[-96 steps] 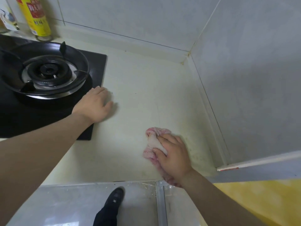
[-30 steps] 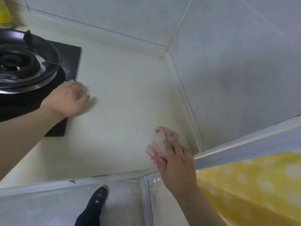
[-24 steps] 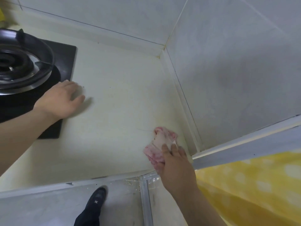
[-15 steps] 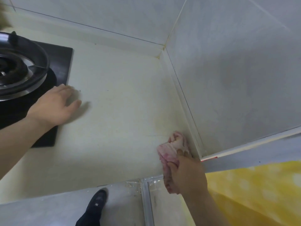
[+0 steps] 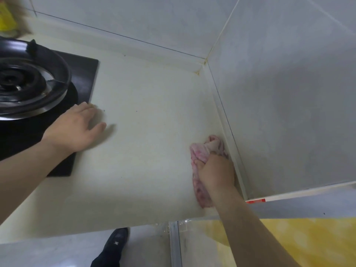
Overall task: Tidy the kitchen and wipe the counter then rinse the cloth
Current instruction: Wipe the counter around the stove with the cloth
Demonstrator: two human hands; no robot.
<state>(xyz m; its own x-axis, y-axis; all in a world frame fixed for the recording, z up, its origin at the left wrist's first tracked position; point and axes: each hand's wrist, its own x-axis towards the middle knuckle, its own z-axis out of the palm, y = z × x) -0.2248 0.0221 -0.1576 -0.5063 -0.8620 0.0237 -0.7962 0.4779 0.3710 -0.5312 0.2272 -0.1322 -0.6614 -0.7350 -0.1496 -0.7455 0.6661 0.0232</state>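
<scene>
The right hand (image 5: 215, 172) is closed in a fist-like grip around the bunched pink cloth (image 5: 207, 149) and presses it onto the counter (image 5: 146, 151). The cloth lies under this hand. One end protrudes past the knuckles toward 12 o'clock and the other trails under the wrist toward 6 o'clock, so its long axis runs parallel to the side wall (image 5: 289, 112). The wall's base strip lies just beside the cloth at 3 o'clock, so no travel is available in that direction. Open counter extends from 9 to 12 o'clock. The left hand (image 5: 75, 130) rests flat with relaxed fingers, holding nothing, well apart at 9 o'clock, at the edge of the stove (image 5: 28, 83). The right hand is the working hand. The next stroke probably runs along the wall toward 12 o'clock.
</scene>
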